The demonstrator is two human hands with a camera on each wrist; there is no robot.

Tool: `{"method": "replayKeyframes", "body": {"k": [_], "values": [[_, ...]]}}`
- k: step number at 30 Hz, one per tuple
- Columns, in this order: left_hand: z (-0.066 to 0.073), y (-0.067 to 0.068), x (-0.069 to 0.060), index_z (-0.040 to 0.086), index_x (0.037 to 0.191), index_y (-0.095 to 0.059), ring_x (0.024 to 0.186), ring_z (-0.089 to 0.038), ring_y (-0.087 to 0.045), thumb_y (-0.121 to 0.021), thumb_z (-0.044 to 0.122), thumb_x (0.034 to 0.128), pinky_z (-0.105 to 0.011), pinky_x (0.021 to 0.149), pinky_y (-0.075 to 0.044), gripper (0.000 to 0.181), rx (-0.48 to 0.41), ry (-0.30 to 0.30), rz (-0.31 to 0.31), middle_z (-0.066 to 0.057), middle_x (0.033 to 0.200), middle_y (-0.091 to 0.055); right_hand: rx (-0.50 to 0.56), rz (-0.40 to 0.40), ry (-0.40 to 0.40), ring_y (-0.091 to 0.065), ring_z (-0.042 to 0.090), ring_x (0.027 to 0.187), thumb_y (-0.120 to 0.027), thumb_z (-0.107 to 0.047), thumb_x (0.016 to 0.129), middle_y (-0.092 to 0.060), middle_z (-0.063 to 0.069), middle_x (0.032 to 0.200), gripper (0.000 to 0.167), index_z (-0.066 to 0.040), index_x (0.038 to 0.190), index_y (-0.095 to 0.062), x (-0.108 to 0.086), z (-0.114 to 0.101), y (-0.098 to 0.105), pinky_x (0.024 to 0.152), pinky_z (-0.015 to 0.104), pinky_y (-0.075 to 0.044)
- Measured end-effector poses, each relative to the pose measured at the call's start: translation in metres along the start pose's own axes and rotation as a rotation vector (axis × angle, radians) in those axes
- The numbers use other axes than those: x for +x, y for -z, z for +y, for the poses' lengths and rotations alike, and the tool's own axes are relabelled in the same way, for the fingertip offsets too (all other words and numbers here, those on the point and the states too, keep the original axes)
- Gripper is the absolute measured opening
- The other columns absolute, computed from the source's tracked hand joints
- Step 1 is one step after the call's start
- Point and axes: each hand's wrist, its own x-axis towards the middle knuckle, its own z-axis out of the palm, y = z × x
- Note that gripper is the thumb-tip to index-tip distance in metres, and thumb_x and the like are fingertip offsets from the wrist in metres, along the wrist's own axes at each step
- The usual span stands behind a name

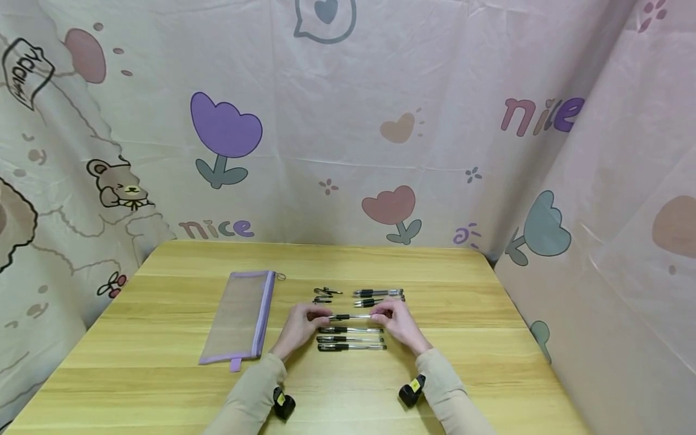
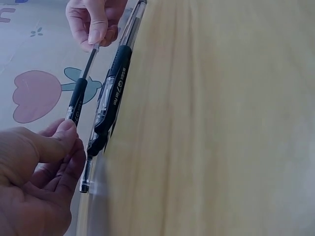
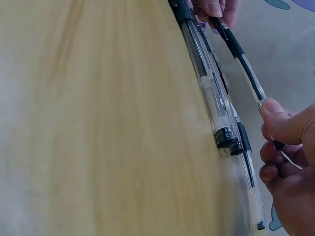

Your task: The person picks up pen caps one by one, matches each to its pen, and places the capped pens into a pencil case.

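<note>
A gel pen [image 1: 350, 316] with a black grip and clear barrel is held level between both hands. My left hand [image 1: 298, 326] pinches its black-grip end between thumb and fingers, covering the tip. At the other end of the barrel, my right hand [image 1: 399, 322] pinches the pen with thumb and fingertips. Nearer to me, several capped gel pens [image 1: 352, 347] lie side by side below the hands; the left wrist view shows lettering on a black cap [image 2: 113, 101]. Beyond the right hand lie two more pens [image 1: 377, 293], one partly hidden by that hand.
Small black pieces like pen caps [image 1: 326, 292] lie beyond the left hand. A mesh zip pouch [image 1: 236, 320] with purple edging lies flat to the left. Under everything is a wooden table [image 1: 462, 350], with a printed cloth [image 1: 321, 90] hanging behind and at the sides.
</note>
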Motion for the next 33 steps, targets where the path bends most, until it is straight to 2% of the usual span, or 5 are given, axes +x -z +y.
{"method": "replayKeyframes", "body": {"k": [8, 16, 22, 26, 33], "values": [[0.0006, -0.0001, -0.0011, 0.002, 0.097, -0.078, 0.093, -0.027, -0.072, -0.076, -0.004, 0.081, -0.025, 0.082, -0.058, 0.017, 0.006, -0.034, -0.002, -0.016, 0.104, -0.077, 0.02, -0.004, -0.011, -0.055, 0.007, 0.084, -0.074, -0.003, 0.086, -0.069, 0.005, 0.089, 0.007, -0.003, 0.092, -0.077, 0.0009, -0.0009, -0.0001, 0.077, 0.019, -0.047], [0.0018, 0.0015, -0.0007, 0.002, 0.096, -0.078, 0.094, -0.028, -0.072, -0.076, -0.004, 0.0805, -0.026, 0.082, -0.058, 0.017, 0.018, -0.054, 0.008, -0.016, 0.103, -0.077, 0.003, -0.005, 0.01, -0.052, 0.005, 0.081, -0.074, -0.003, 0.086, -0.067, 0.003, 0.085, 0.007, -0.004, 0.091, -0.078, 0.0035, -0.0006, 0.0002, 0.075, 0.02, -0.045], [0.0027, 0.0037, -0.0001, 0.004, 0.096, -0.078, 0.098, -0.029, -0.071, -0.076, -0.003, 0.0811, -0.029, 0.086, -0.058, 0.016, 0.032, -0.048, -0.002, -0.014, 0.105, -0.077, 0.005, -0.012, -0.001, -0.051, 0.005, 0.078, -0.073, -0.002, 0.086, -0.066, 0.003, 0.085, 0.008, -0.006, 0.091, -0.078, 0.0047, -0.001, 0.0002, 0.072, 0.019, -0.044], [0.0019, 0.0047, 0.0002, 0.005, 0.096, -0.079, 0.097, -0.027, -0.07, -0.076, -0.002, 0.0814, -0.027, 0.084, -0.057, 0.016, 0.024, -0.047, -0.006, -0.013, 0.104, -0.077, 0.017, -0.015, -0.013, -0.051, 0.006, 0.078, -0.073, -0.004, 0.086, -0.066, 0.002, 0.085, 0.008, -0.006, 0.092, -0.078, 0.0045, -0.0026, 0.0006, 0.072, 0.019, -0.045], [-0.0012, 0.0072, 0.0018, 0.002, 0.099, -0.078, 0.092, -0.025, -0.071, -0.074, -0.003, 0.0837, -0.02, 0.079, -0.056, 0.016, -0.044, -0.016, -0.027, -0.016, 0.105, -0.076, 0.01, -0.018, -0.004, -0.052, 0.006, 0.081, -0.075, -0.007, 0.087, -0.068, 0.002, 0.088, 0.008, -0.006, 0.094, -0.078, 0.0071, -0.0046, 0.0019, 0.073, 0.018, -0.044]]}}
